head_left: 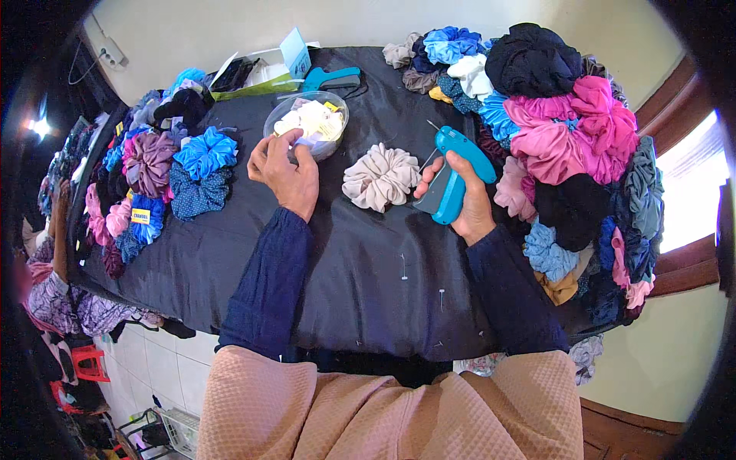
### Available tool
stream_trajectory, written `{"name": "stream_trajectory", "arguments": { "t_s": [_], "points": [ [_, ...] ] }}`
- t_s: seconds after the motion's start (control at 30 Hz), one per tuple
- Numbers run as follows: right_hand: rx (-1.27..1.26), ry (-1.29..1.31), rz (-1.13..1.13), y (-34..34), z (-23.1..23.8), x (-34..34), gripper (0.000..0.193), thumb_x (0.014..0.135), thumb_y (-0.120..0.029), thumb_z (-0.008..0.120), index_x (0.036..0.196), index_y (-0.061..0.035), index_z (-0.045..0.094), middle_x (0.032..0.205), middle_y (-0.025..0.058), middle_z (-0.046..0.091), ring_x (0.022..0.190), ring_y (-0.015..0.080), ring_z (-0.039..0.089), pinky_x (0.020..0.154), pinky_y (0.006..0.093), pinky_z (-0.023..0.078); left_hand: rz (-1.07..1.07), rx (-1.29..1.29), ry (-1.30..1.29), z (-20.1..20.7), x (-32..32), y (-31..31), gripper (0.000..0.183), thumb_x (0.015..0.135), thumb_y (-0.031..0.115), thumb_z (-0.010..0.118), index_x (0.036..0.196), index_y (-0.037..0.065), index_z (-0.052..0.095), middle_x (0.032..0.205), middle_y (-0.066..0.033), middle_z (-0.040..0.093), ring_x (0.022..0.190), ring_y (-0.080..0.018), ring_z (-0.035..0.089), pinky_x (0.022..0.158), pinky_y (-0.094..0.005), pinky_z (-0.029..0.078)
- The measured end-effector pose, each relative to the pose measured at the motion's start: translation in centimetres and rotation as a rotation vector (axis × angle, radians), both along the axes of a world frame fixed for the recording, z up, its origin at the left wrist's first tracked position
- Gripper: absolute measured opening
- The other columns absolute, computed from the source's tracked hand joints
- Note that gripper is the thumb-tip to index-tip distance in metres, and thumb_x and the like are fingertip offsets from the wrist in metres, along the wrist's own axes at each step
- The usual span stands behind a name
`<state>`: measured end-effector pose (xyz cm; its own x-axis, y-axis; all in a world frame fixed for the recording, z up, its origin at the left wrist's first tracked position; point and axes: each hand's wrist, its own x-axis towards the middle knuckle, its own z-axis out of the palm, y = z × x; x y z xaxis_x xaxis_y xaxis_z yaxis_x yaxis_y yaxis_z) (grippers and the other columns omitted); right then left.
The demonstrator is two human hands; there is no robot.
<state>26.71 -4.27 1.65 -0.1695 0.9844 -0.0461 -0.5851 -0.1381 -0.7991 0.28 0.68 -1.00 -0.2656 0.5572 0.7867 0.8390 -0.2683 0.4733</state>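
Observation:
My right hand [474,201] is wrapped round the grip of a teal tagging gun [466,157], its thin needle pointing up and to the left. Just left of the gun, a cream scrunchie [379,176] lies on the black cloth, touched by neither palm. My left hand [287,175] is at the near rim of a clear round plastic tub [337,140], thumb and forefinger drawn together in a pinch. What lies between those fingertips, if anything, is hidden. White and yellow paper tags [310,119] fill the tub.
Piled scrunchies of many colours [552,138] cover the table's right side; a smaller heap [149,165] sits left. Behind the tub are a second teal tool [331,79] and an open box [261,73]. Loose plastic fasteners [404,267] lie near the front. Another person's arm [60,230] shows far left.

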Motion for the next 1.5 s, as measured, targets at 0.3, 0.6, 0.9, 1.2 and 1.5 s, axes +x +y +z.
{"name": "stream_trajectory", "arguments": {
  "t_s": [0.3, 0.6, 0.9, 1.2, 1.5],
  "points": [
    [0.019, -0.01, 0.023, 0.0, 0.1, 0.1, 0.035, 0.091, -0.038, 0.061, 0.088, -0.003, 0.06, 0.079, 0.0123, 0.064, 0.07, 0.0241, 0.067, 0.067, 0.0361, 0.056, -0.349, 0.267, -0.082, 2.6, 2.6, -1.9, 0.016, 0.08, -0.006, 0.062, 0.092, 0.004, 0.065, 0.102, -0.009, 0.063, 0.095, -0.0228, 0.058, 0.084, -0.0318, 0.045],
    [0.066, -0.112, 0.102, -0.9, 0.3, -0.7, 0.033, 0.092, -0.037, 0.06, 0.094, -0.0041, 0.058, 0.083, 0.0128, 0.064, 0.074, 0.0237, 0.067, 0.071, 0.0362, 0.055, -1.097, -0.332, -0.733, 0.9, 6.6, -4.3, 0.008, 0.084, -0.008, 0.059, 0.087, -0.002, 0.062, 0.104, -0.0071, 0.063, 0.085, -0.0089, 0.06, 0.073, -0.0217, 0.048],
    [0.137, -0.246, 0.094, -1.8, 0.9, -1.7, 0.033, 0.093, -0.03, 0.057, 0.107, -0.0007, 0.057, 0.082, 0.0112, 0.063, 0.074, 0.0199, 0.065, 0.07, 0.033, 0.053, -1.089, -0.448, -1.06, 1.7, 7.3, -4.2, 0.03, 0.084, -0.004, 0.067, 0.112, 0.0, 0.058, 0.098, -0.0039, 0.064, 0.085, -0.0082, 0.063, 0.071, -0.0205, 0.05],
    [0.187, -0.238, 0.098, -1.9, 1.0, -1.8, 0.031, 0.093, -0.024, 0.062, 0.112, -0.001, 0.06, 0.083, 0.0073, 0.064, 0.072, 0.016, 0.064, 0.068, 0.0321, 0.053, -1.089, -0.605, -0.943, 0.8, 6.5, -3.9, 0.018, 0.09, 0.006, 0.065, 0.108, 0.003, 0.066, 0.089, 0.0008, 0.066, 0.075, -0.0052, 0.06, 0.065, -0.0209, 0.049],
    [0.189, -0.292, 0.117, -1.9, 1.1, -2.1, 0.036, 0.092, -0.025, 0.06, 0.119, -0.0007, 0.056, 0.085, 0.0092, 0.063, 0.073, 0.018, 0.064, 0.07, 0.0326, 0.053, -1.045, -0.551, -0.962, 1.1, 6.2, -3.7, 0.029, 0.092, 0.006, 0.064, 0.121, 0.003, 0.061, 0.091, -0.002, 0.066, 0.069, -0.0062, 0.06, 0.062, -0.021, 0.049]
  ]
}}
